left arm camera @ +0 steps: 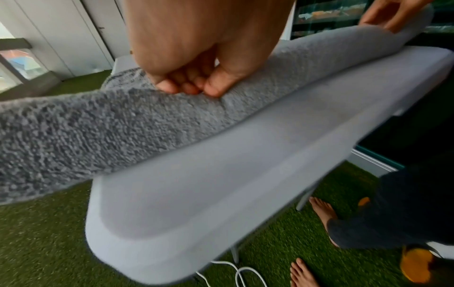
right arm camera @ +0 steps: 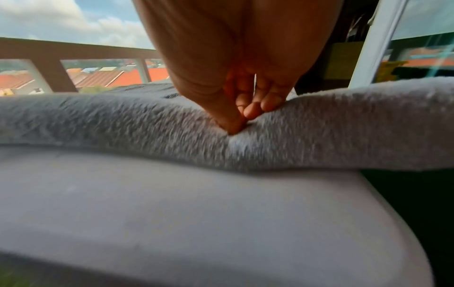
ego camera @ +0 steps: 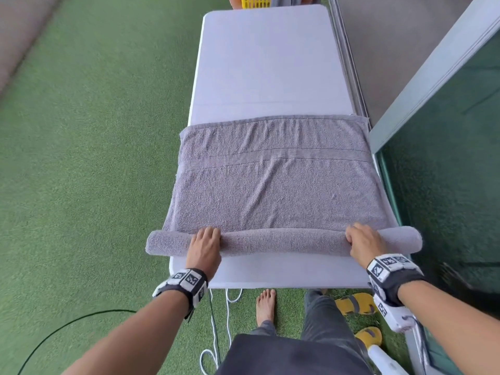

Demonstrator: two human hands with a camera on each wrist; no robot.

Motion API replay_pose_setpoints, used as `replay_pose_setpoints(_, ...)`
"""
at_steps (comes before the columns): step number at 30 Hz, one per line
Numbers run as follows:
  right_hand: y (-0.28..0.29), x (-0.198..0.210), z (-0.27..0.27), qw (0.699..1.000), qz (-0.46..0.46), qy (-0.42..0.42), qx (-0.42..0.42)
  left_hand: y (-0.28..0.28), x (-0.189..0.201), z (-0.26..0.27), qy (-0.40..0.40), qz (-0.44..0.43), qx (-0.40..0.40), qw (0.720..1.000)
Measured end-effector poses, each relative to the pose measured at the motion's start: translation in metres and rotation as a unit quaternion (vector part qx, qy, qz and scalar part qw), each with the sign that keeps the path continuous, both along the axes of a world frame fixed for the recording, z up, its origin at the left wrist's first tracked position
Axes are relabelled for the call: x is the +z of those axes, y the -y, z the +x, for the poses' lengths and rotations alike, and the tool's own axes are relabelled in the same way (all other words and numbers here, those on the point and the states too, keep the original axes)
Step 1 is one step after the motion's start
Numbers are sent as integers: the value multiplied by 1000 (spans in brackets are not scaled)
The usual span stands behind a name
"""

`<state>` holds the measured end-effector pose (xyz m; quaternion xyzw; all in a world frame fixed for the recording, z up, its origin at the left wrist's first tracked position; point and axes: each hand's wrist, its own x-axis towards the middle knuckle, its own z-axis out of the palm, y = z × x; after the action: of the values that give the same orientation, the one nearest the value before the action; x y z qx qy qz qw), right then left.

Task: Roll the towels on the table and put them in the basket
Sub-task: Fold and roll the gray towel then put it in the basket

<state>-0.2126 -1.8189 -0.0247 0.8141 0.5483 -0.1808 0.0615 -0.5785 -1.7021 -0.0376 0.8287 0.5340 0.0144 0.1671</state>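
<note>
A grey towel [ego camera: 276, 190] lies spread across the near half of the white table [ego camera: 265, 63]. Its near edge is wound into a roll [ego camera: 284, 240] that reaches past both table sides. My left hand [ego camera: 206, 240] grips the roll near its left end, fingers curled over the top; the left wrist view shows its fingertips [left arm camera: 189, 87] pressed into the roll [left arm camera: 123, 126]. My right hand [ego camera: 361, 240] grips the roll near its right end, thumb and fingers [right arm camera: 245, 114] pinching the roll [right arm camera: 343, 126]. A yellow basket [ego camera: 255, 1] shows beyond the table's far end.
Green artificial turf [ego camera: 94, 158] surrounds the table. A glass panel with a metal frame [ego camera: 433, 90] runs along the right side. White cables [ego camera: 216, 334] and a black cable [ego camera: 67, 326] lie on the turf by my bare feet. Yellow sandals [ego camera: 354, 304] sit at the right.
</note>
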Motion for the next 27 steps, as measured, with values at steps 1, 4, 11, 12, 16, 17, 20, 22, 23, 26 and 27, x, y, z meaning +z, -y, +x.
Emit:
replay_pose_setpoints(1, 4, -2, -3, 1000, 29, 1, 5, 6, -2, -1, -3, 3, 1, 1000)
replay_pose_setpoints(4, 25, -7, 0, 998, 58, -22, 8, 22, -3, -6, 2, -9, -6, 1000)
replay_pose_setpoints(11, 32, -14, 2, 998, 58, -25, 10, 10, -1, -4, -16, -10, -32, 999)
replay_pose_setpoints(12, 27, -12, 2, 998, 66, -21, 6, 8, 2, -3, -17, -16, -33, 999)
replay_pose_setpoints(16, 27, -7, 8, 999, 41, -18, 26, 18, 6, -8, -30, -28, -47, 998)
replay_pose_setpoints(17, 30, -7, 10, 999, 21, -25, 31, 23, 5, -11, -32, -25, -48, 998)
replay_pose_setpoints(20, 37, -2, 16, 996, -53, -57, 35, 37, 4, -20, -28, -24, -64, 997)
replay_pose_setpoints(22, 32, 1, 19, 991, -103, -77, 33, 41, 4, -26, -26, -28, -74, 997)
replay_pose_setpoints(23, 26, 1, 22, 988, -124, -85, 30, 39, 3, -27, -27, -34, -72, 996)
replay_pose_setpoints(26, 7, 6, 26, 983, -154, -101, 8, 26, 2, -21, -29, -57, -49, 997)
replay_pose_setpoints(27, 1, 7, 26, 984, -145, -103, -2, 20, 1, -18, -26, -67, -45, 996)
